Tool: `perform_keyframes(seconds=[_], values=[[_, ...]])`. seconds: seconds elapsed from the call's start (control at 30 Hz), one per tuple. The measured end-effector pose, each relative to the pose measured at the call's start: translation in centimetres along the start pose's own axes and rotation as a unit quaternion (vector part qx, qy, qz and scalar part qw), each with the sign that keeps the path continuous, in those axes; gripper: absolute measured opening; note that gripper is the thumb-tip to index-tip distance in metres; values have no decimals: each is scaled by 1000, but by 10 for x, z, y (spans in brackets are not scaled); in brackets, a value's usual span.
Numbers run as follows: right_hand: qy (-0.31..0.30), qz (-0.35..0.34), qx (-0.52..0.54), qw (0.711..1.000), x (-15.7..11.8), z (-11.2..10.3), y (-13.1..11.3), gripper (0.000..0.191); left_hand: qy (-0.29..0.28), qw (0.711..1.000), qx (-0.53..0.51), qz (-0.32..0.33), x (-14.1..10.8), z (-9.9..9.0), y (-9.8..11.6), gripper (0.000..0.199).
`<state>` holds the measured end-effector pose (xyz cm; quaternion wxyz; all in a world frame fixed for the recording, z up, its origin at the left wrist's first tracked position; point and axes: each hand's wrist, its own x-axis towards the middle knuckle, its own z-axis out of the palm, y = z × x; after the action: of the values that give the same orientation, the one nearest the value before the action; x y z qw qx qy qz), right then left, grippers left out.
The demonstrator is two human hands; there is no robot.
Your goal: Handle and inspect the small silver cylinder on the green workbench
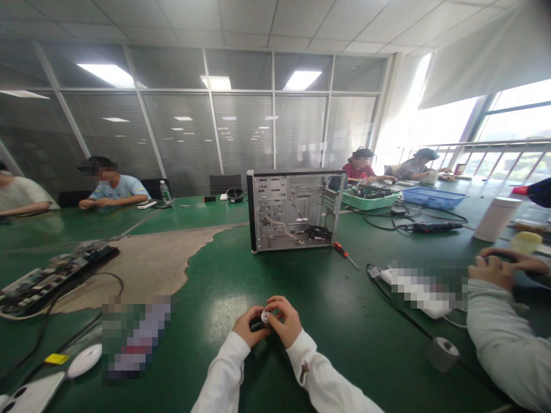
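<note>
My left hand (248, 328) and my right hand (284, 322) meet low in the middle of the view, just above the green table. Between their fingertips is a small round silvery part (265, 316), too small for me to tell its kind. Both hands are closed on it. Beyond them stands an open computer case (297, 209), upright, with its side panel off and loose wires inside. A screwdriver (345, 254) with an orange and black handle lies by the case's lower right corner.
On the left lie a circuit board assembly (55, 275), cables and a white mouse-like object (85, 360). A power strip (419, 292) and a metal cylinder (443, 353) are at right, near a co-worker's grey sleeve (499, 332). Green (370, 199) and blue (433, 198) baskets stand farther back.
</note>
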<state>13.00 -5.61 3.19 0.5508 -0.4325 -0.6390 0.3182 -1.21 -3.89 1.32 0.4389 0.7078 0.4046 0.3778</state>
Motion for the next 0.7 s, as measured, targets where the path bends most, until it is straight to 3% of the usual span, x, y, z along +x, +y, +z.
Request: perform_keyframes(seconds=[0.27, 0.4, 0.53, 0.7], values=[[-4, -57, -17, 998, -1, -3, -6, 13, 1, 1000, 16, 1, 0, 0, 4, 35], [24, -80, -6, 996, 2, -7, -8, 12, 5, 999, 31, -10, 0, 0, 9, 35], [63, -48, -31, 996, 11, -15, 5, 11, 30, 998, 47, -15, 0, -1, 7, 33], [70, 29, -140, 987, 20, -24, 41, 12, 127, 989, 63, -33, 3, -5, -8, 34]])
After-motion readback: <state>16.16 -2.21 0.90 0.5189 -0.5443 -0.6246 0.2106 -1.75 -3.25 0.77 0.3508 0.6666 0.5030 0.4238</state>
